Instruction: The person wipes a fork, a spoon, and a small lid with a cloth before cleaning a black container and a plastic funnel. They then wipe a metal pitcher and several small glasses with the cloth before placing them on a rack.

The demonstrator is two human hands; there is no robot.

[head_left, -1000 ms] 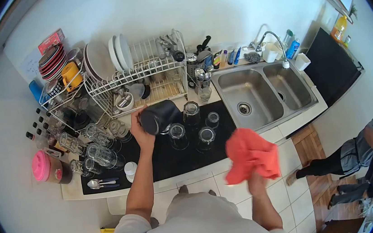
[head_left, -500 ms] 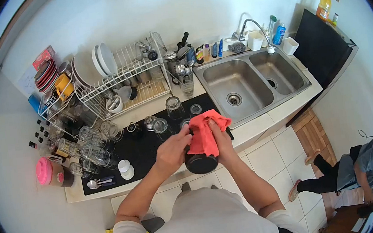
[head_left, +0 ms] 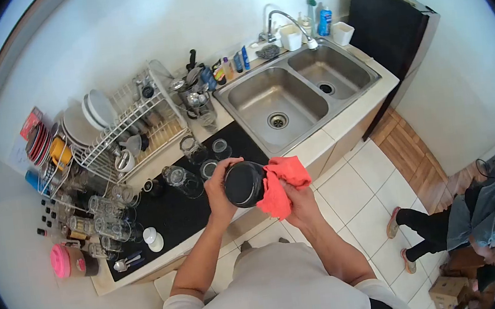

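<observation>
Just beyond the counter's front edge, a black, round container point(head_left: 244, 184) is held tilted, one dark circular end turned up toward me. My left hand point(head_left: 220, 192) wraps around its left side, thumb near the rim. On its right, my right hand point(head_left: 303, 205) clutches a coral-red cloth point(head_left: 283, 178), which presses against the container and hides that part of it. Behind my left hand, clear glasses stand on a black mat point(head_left: 185, 221), among them a glass mug point(head_left: 183, 181) and a tumbler point(head_left: 193, 150).
A double-bowl sink point(head_left: 278, 98) lies to the right, with a faucet point(head_left: 287, 14) behind. A white dish rack point(head_left: 135, 121) holds plates at the back left. More glassware point(head_left: 110, 228), a white shaker point(head_left: 153, 239) and a pink-lidded jug point(head_left: 68, 259) sit left. Another person point(head_left: 477, 215) stands far right.
The container has swung up and left, its round end now facing me. The cloth has shifted from over it to its right side. My view has turned, moving the counter leftward.
</observation>
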